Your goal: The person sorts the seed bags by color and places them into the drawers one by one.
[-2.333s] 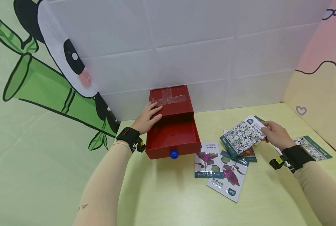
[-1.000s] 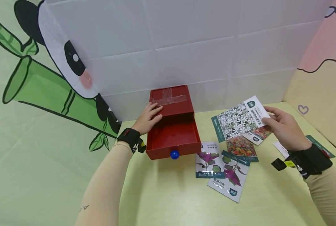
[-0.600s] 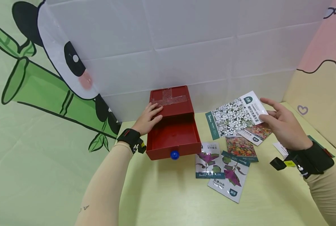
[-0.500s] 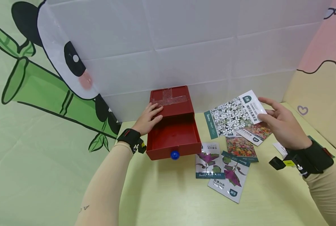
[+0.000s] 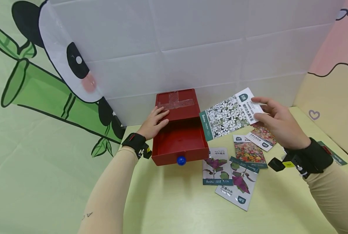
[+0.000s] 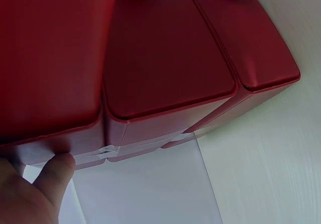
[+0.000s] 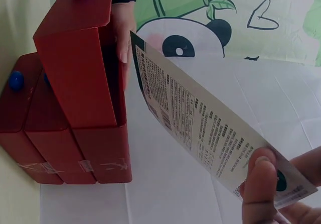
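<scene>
My right hand (image 5: 279,122) pinches one end of a seed packet (image 5: 226,116) with white flowers on its front, thumb over it and fingers behind. The packet is lifted above the table, its far green end beside the red drawer cabinet (image 5: 179,113). In the right wrist view the printed back of this seed packet (image 7: 195,118) shows. My left hand (image 5: 154,123) lies with extended fingers on the cabinet's top left edge; its thumb touches the side in the left wrist view. The top drawer (image 5: 180,157), with a blue knob (image 5: 181,160), is pulled out and its visible floor is bare.
Two purple-leaf packets (image 5: 216,169) overlap in front of the drawer's right corner. Two orange-flower packets (image 5: 250,152) lie behind them, below my right hand. Another packet (image 5: 334,154) is partly hidden by the right wrist. A white wall sheet (image 5: 197,48) stands behind the cabinet.
My right hand has raised the white-flower seed packet off the other packets and carried it left toward the drawer. My left hand and the drawer have stayed in place.
</scene>
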